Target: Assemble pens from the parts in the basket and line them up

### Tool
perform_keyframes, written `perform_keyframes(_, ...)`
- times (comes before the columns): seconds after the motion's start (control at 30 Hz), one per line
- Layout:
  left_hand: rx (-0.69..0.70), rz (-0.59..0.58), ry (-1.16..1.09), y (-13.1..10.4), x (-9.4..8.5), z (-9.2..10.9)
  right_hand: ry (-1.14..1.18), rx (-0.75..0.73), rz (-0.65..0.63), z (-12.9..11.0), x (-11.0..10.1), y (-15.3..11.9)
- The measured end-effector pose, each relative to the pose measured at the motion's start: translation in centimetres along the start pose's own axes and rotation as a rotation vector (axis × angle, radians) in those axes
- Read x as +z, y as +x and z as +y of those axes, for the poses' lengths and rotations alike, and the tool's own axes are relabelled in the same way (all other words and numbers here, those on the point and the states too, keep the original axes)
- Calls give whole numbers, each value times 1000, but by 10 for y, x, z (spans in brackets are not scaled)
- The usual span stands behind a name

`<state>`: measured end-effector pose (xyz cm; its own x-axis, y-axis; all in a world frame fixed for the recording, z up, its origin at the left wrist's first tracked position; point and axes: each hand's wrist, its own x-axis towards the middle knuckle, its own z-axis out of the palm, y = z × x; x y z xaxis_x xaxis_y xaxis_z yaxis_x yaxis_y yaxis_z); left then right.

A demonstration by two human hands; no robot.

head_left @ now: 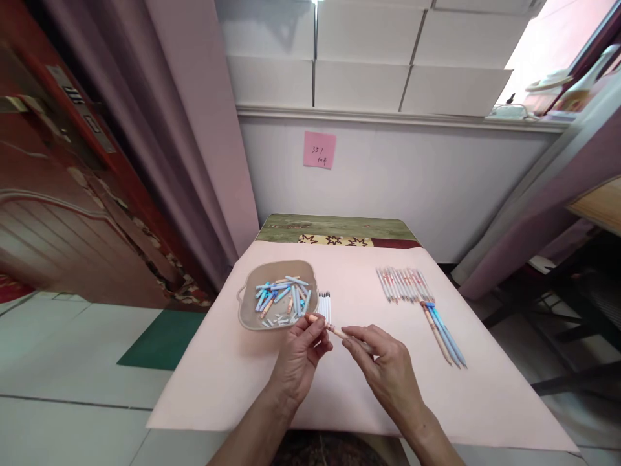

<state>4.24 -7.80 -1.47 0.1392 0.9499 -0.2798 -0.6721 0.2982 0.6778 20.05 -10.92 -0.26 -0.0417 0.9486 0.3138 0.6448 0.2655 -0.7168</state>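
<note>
A slim peach-coloured pen (334, 331) is held level above the table between both hands. My left hand (306, 346) pinches its left end with thumb and fingers. At the other end, my right hand (381, 356) has its fingers closed around the barrel, hiding part of it. Just beyond my left hand lies a row of thin white refills (325, 307) with dark tips. Left of them stands a beige basin (248, 309) holding blue, white and peach pen parts (284, 294) and small white pieces (281, 320).
At the table's right lie a row of pale patterned pens (405, 285) and a few blue and peach pens (444, 333) with pointed tips. Pale pink paper (233, 388) covers most of the table. Behind is a wall with a pink note (319, 150).
</note>
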Motion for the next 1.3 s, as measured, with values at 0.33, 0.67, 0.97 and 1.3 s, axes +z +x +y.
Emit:
perform_keyframes(0.33,-35,184,39,-1,-9,-20,-147,133,4,5,18,-10)
perform_keyframes(0.67,-39,167,79,2,-3,-22,-175,118,72,3,17,-13)
perform_keyframes(0.97,41,198,116,6,-7,-23,-147,122,-54,5,25,-14)
perform_keyframes(1.3,85,169,145,5,-11,-17,-58,172,-73,5,29,-17)
